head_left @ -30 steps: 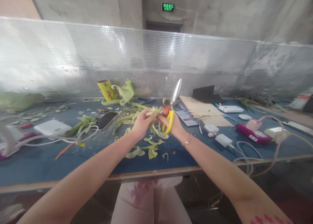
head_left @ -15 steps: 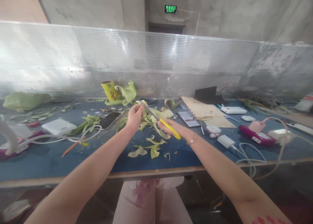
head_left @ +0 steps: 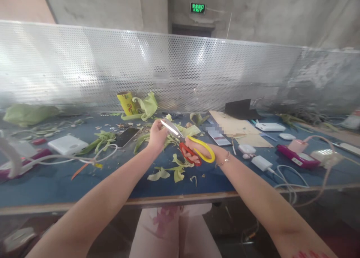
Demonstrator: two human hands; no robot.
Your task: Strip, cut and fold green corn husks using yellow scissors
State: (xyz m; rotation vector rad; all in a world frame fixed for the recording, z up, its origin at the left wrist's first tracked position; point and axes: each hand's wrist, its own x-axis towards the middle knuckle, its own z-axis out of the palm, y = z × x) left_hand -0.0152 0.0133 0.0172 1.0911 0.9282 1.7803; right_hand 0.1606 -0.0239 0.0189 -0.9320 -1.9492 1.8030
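My right hand grips a pair of scissors with one yellow and one red handle loop. The blades are a little apart and point up and left, their tips by the fingers of my left hand. Those fingers are pinched together; what they hold is too small or hidden to name. A pale leafy scrap shows just beyond the blade tips. Cut green leaves lie behind the scissors, and more leaf pieces are strewn on the blue tabletop in front of them.
A yellow cardboard tube and a large curled leaf stand by the perforated metal screen. Phones, such as a dark one, lie on both sides. At right are brown paper, a white charger and cables.
The scissors have turned in my right hand and their blades have parted, so the red loop now shows. My left hand stays nearly in place, still pinched.
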